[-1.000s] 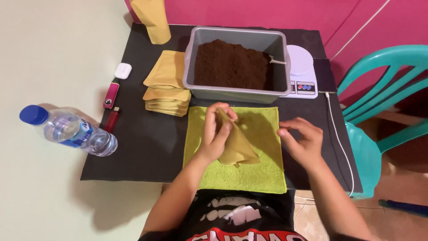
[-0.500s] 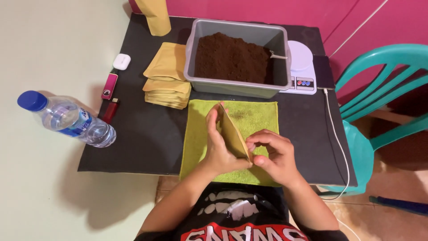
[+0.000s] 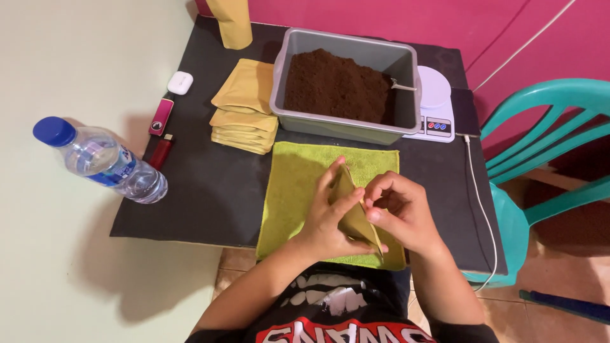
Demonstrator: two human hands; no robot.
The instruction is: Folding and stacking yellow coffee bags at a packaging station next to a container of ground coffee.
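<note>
My left hand and my right hand both grip one tan paper pouch, held on edge above a green cloth at the near side of the black mat. The fingers of both hands pinch the pouch's upper edge. Just beyond the cloth stands a grey tub filled with dark brown powder. A stack of the same tan pouches lies to the tub's left.
A white kitchen scale sits right of the tub, its cable trailing down the mat's right side. A water bottle, two lighters, a white earbud case lie left. A teal chair stands right.
The pouch was lifted off the cloth and stood on edge. My right hand came off the cloth and joined the left on the pouch, both drawing nearer to me.
</note>
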